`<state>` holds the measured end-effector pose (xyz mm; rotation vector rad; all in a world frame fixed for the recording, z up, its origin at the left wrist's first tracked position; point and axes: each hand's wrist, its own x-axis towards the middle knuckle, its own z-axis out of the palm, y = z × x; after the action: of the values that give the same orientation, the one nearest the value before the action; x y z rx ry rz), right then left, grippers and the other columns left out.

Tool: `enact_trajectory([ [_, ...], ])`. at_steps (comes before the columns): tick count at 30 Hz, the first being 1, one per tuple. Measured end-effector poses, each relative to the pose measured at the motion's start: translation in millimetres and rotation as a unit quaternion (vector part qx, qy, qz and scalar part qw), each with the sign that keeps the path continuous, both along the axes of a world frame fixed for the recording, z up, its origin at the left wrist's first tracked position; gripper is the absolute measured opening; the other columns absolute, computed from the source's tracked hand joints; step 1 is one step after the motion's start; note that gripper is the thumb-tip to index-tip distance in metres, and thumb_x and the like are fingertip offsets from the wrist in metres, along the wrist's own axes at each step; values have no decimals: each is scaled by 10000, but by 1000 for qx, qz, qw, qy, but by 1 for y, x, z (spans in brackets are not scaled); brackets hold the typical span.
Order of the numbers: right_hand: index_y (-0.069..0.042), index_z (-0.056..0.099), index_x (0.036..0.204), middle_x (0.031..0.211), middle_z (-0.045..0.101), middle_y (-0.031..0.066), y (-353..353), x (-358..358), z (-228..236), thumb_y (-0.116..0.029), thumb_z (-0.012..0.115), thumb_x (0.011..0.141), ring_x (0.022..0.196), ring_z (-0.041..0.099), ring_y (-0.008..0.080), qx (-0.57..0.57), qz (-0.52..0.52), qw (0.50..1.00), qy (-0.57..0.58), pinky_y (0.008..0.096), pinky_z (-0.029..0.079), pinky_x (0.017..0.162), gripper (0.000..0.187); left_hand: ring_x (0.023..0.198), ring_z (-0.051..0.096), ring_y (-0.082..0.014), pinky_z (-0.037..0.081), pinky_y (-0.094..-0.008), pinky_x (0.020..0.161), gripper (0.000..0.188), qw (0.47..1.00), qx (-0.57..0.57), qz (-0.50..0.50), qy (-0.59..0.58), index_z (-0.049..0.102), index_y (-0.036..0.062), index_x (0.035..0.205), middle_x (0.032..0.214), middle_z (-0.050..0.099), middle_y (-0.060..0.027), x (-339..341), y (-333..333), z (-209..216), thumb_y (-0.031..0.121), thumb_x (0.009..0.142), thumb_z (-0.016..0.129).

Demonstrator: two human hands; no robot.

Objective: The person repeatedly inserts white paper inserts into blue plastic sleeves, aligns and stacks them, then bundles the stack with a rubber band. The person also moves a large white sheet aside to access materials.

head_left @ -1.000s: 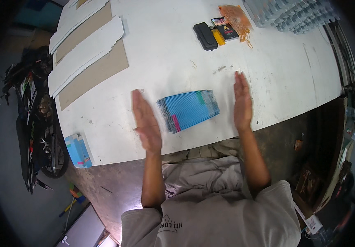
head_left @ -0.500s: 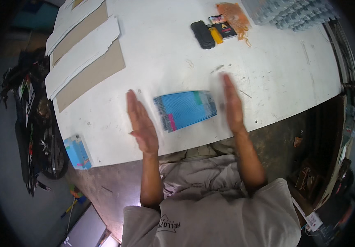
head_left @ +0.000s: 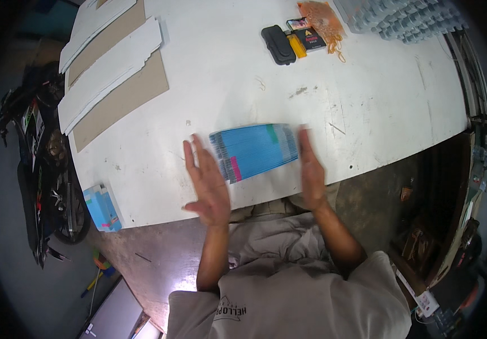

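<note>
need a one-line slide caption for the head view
Open left hand and right hand on either side of a fanned stack of blue printed cards on a white table.

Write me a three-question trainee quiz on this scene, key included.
1. Multiple choice: what lies between the left hand and the right hand?
A) an orange bag
B) a blue stack
C) brown boards
2. True or false: the yellow lighter lies just to the right of the black case.
3. Fill in: the smaller blue bundle lies on the ____ side of the white table, as the picture shows it.

Key: 1. B; 2. True; 3. left
</note>
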<state>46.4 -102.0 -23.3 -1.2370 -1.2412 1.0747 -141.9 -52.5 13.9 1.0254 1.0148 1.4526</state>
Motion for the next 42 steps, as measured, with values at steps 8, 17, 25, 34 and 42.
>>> enact_trajectory([
  [8, 77, 117, 1655, 1739, 157, 246, 10, 11, 1, -449, 473, 1049, 1618, 141, 339, -11, -27, 999, 18, 447, 92, 1305, 878, 1625, -3, -402, -79, -511, 1297, 1325, 999, -17, -21, 43, 20, -7, 1672, 1731, 44, -305, -5, 6, 3, 994, 833, 245],
  [17, 111, 316, 1592, 1676, 338, 248, 73, 12, 28, -428, 361, 1109, 1547, 330, 321, 55, 10, 995, 80, 410, 202, 1276, 725, 1632, -24, -384, 9, -513, 1301, 1040, 986, 61, -39, 150, 116, -35, 1668, 1752, 72, -250, 22, 21, 15, 773, 1028, 258],
  [25, 58, 498, 1410, 1277, 591, 151, 5, 22, -7, -63, 600, 1012, 1205, 551, 219, -94, -271, 956, 51, 375, 442, 1064, 429, 1579, 164, -518, 102, -603, 1282, 999, 811, 139, -152, 547, 329, -21, 1607, 1679, 243, -318, -17, 41, 20, 340, 834, 850],
  [34, -45, 470, 1480, 1403, 523, 229, 79, 44, 49, -131, 899, 661, 1284, 526, 433, 26, 123, 948, -293, 491, 446, 1091, 929, 1476, 381, -452, 248, -603, 1271, 1199, 746, 98, -324, 574, 354, 52, 1601, 1557, 413, -238, -22, 69, 27, 260, 615, 1004],
  [42, -85, 552, 1360, 1301, 529, 188, 18, 10, -3, -201, 869, 699, 1187, 535, 408, 225, -108, 909, -333, 536, 449, 1003, 742, 1407, 472, -331, 434, -484, 1149, 989, 975, -186, 59, 102, 197, 34, 1641, 1558, 415, -205, -18, -30, 20, 211, 906, 835],
])
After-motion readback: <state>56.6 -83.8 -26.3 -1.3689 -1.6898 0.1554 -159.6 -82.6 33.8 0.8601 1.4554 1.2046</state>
